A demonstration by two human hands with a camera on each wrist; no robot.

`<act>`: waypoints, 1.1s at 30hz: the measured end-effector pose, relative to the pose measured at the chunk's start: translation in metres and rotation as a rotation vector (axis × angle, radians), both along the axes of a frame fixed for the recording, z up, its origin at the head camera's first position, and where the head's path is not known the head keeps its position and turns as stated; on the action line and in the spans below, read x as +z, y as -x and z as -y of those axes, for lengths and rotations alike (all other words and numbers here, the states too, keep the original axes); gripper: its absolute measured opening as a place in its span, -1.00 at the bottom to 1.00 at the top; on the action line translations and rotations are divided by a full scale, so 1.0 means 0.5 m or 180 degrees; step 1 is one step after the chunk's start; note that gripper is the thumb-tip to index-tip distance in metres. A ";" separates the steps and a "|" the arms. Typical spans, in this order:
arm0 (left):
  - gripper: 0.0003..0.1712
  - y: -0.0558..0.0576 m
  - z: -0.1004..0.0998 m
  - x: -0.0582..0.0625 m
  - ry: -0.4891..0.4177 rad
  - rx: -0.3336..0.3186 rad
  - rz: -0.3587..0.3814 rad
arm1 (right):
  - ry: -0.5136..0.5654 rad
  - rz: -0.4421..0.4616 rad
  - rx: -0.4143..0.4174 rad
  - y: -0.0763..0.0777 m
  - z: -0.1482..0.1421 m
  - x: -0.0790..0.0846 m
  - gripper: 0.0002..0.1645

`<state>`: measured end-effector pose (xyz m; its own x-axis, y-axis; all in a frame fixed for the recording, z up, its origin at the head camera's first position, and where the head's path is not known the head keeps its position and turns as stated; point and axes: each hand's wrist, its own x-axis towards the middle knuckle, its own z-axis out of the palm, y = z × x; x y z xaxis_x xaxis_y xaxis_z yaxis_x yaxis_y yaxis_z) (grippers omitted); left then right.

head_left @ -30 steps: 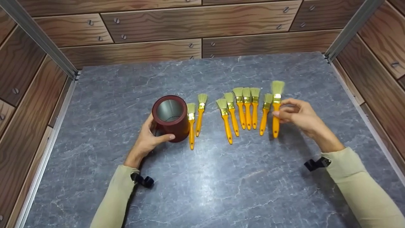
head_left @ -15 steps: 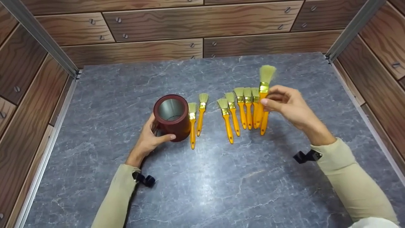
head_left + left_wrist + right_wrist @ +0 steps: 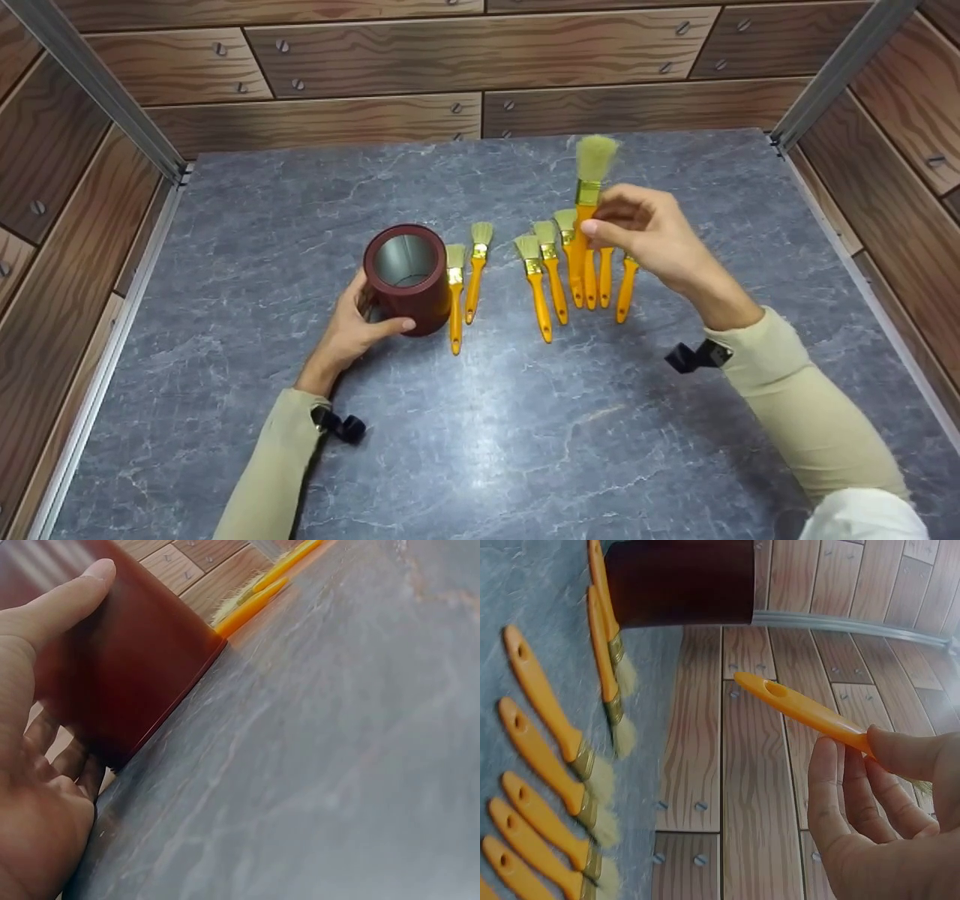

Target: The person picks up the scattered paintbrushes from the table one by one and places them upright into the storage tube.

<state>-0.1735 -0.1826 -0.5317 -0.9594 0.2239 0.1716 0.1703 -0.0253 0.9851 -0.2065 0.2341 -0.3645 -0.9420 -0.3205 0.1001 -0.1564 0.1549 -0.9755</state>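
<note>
In the head view my left hand (image 3: 346,322) grips a dark red cylindrical cup (image 3: 417,306) from its left side, thumb along the front. The cup stands upright on the table with its open mouth upward, and its grey inside shows nothing in it. My right hand (image 3: 656,236) pinches a paintbrush (image 3: 587,202) by its orange handle, bristles up, raised above the row of brushes. In the right wrist view the handle (image 3: 802,706) of this paintbrush points toward the cup (image 3: 682,581), between thumb and fingers.
Two paintbrushes lie just right of the cup, the nearer one (image 3: 456,300) close against it. Several more, such as the brush (image 3: 535,289) at the row's left end, lie under and beside my right hand. Wood-patterned walls (image 3: 480,49) enclose the grey marbled table (image 3: 480,420).
My right hand has lifted the paintbrush from the right end of the row and carried it leftward over the other brushes. The left hand and the cup have stayed in place.
</note>
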 end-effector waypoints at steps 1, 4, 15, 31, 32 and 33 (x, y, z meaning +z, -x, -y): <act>0.16 0.001 0.000 -0.001 0.0001 -0.0004 -0.0003 | 0.0009 -0.0013 0.0022 0.001 0.005 0.002 -0.76; 0.16 0.002 0.000 -0.001 -0.0001 0.0002 0.0028 | 0.0022 -0.0043 0.0089 0.004 0.019 0.007 -0.76; 0.14 0.001 0.001 -0.001 0.0029 -0.0007 -0.0036 | 0.0125 -0.0086 0.0260 0.017 0.090 0.026 -0.77; 0.16 0.003 0.001 0.000 -0.0012 -0.0057 -0.0026 | 0.0371 -0.0256 0.0516 0.026 0.195 0.042 -0.78; 0.16 0.003 0.001 0.000 -0.0006 -0.0064 -0.0027 | 0.0382 -0.0260 0.0537 0.027 0.202 0.043 -0.78; 0.17 0.002 0.002 0.000 -0.0008 -0.0064 -0.0024 | 0.0384 -0.0259 0.0550 0.027 0.209 0.044 -0.78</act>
<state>-0.1747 -0.1835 -0.5318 -0.9534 0.2426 0.1793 0.1771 -0.0312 0.9837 -0.2201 0.1295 -0.3424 -0.8613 -0.4575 0.2210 -0.2494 0.0018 -0.9684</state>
